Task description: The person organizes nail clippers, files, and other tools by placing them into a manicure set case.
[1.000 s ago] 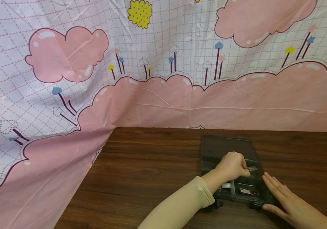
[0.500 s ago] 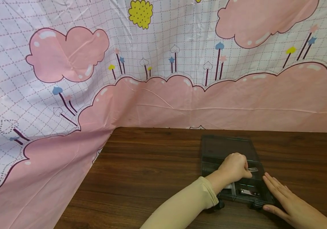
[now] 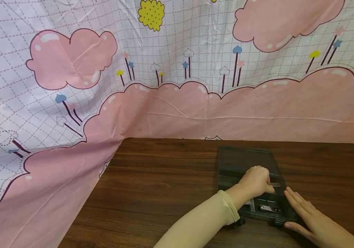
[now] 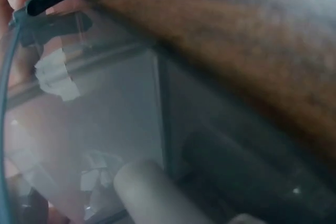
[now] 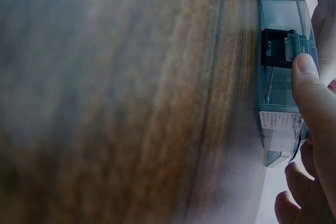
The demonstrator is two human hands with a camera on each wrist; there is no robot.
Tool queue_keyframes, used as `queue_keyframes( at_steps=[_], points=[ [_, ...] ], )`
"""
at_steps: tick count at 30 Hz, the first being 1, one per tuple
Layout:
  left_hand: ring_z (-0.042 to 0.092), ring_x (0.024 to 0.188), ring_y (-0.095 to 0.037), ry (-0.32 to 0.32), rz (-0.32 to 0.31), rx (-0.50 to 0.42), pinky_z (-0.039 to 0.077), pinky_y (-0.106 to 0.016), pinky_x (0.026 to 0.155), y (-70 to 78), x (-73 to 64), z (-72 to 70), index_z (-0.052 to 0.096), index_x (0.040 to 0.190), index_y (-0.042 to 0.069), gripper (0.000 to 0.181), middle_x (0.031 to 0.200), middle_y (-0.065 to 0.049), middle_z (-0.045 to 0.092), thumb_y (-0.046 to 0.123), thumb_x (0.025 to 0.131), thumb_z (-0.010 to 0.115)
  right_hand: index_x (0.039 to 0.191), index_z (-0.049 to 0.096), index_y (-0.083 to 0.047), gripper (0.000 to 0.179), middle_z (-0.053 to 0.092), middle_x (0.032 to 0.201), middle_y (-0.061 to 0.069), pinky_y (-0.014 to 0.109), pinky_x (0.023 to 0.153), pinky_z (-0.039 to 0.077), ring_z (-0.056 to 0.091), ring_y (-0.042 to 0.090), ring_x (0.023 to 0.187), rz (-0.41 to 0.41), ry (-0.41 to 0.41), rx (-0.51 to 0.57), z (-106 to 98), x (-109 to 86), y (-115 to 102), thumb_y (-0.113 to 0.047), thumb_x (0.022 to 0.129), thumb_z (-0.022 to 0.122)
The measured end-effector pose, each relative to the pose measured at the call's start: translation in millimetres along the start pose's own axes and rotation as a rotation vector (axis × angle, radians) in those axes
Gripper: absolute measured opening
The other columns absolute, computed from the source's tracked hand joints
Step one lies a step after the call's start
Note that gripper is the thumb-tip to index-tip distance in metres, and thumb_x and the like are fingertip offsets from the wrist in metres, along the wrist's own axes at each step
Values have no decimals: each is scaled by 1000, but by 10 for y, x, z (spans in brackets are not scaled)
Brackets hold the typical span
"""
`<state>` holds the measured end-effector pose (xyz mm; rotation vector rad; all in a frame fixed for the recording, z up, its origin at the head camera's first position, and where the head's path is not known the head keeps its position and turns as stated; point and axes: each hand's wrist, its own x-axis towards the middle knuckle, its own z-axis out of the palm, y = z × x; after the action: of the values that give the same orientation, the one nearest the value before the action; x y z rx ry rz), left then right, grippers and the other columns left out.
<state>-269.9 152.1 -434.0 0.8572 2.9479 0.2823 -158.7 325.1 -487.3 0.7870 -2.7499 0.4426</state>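
A dark see-through plastic case (image 3: 247,159) lies on the table with its lid folded back. Over its compartments is my left hand (image 3: 255,181), which pinches a small clear flat piece (image 3: 275,185) that pokes out to the right; its kind is unclear. In a front compartment sits a nail clipper (image 3: 269,208). My right hand (image 3: 314,220) rests along the case's right side, fingers fairly straight. In the right wrist view its thumb (image 5: 310,82) touches a black latch (image 5: 278,48). The left wrist view is blurred and shows a pale rounded object (image 4: 152,192) inside the case.
The brown wooden table (image 3: 164,179) extends to the left of the case and behind it. A pink and white patterned cloth (image 3: 177,113) hangs behind and at the left. A white label (image 5: 281,120) is stuck on the case's side.
My left hand has shifted slightly to the right over the case, still pinching the clear piece. The sleeve now covers more of the left front compartment. My right hand stays in place.
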Motion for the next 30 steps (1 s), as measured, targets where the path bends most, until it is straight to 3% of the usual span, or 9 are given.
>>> queue_keyframes(
  at_steps=[4, 8, 11, 13, 15, 21, 30],
  points=[
    [50, 71, 4, 6, 1, 4, 41, -9, 68, -1, 9, 5, 69, 74, 27, 17, 75, 20, 56, 40, 77, 79, 153, 16, -6, 97, 5, 158, 5, 5, 96, -8, -12, -8, 134, -3, 4, 3, 12, 2, 6, -23, 80, 77],
    [49, 64, 4, 1, -17, -10, 41, -11, 63, 15, 4, 8, 67, 73, 26, 19, 70, 20, 55, 39, 77, 80, 153, 16, -5, 94, 4, 159, 6, 34, 112, -3, -12, -7, 135, 8, 1, 67, 32, -17, 10, -20, 81, 75],
    [47, 60, 3, -8, -30, -20, 41, -12, 60, 29, 1, 10, 65, 72, 25, 21, 66, 19, 54, 38, 77, 80, 153, 15, -5, 95, 2, 159, 4, 40, 111, -5, -12, -6, 135, 3, 6, 81, 39, -26, 17, -19, 81, 76],
    [47, 58, 3, -12, -28, -10, 41, -12, 60, 33, 0, 10, 65, 70, 25, 21, 64, 19, 53, 39, 78, 79, 152, 16, -4, 96, 1, 158, 2, 23, 108, -9, -11, -6, 136, -9, 16, 51, 40, -24, 22, -20, 80, 77],
    [47, 59, 3, -16, -28, -2, 41, -12, 61, 36, -3, 8, 64, 69, 25, 22, 64, 19, 52, 39, 78, 78, 152, 16, -4, 97, 1, 158, 1, 15, 103, -11, -11, -6, 136, -13, 18, 36, 38, -20, 19, -20, 79, 77],
    [47, 59, 3, -38, -36, 4, 41, -12, 61, 44, -12, -10, 66, 66, 25, 23, 64, 18, 53, 40, 80, 77, 153, 14, -7, 96, 2, 158, 2, 11, 101, -11, -12, -8, 134, 9, -2, 33, 20, -16, -1, -21, 81, 76],
    [49, 62, 2, -33, -57, -33, 42, -12, 61, 39, -23, -26, 68, 74, 25, 17, 69, 19, 56, 38, 79, 78, 153, 16, -6, 98, 2, 158, -3, 4, 96, -7, -11, -8, 135, -12, 16, -1, 21, -9, 0, -22, 79, 78]
  ],
)
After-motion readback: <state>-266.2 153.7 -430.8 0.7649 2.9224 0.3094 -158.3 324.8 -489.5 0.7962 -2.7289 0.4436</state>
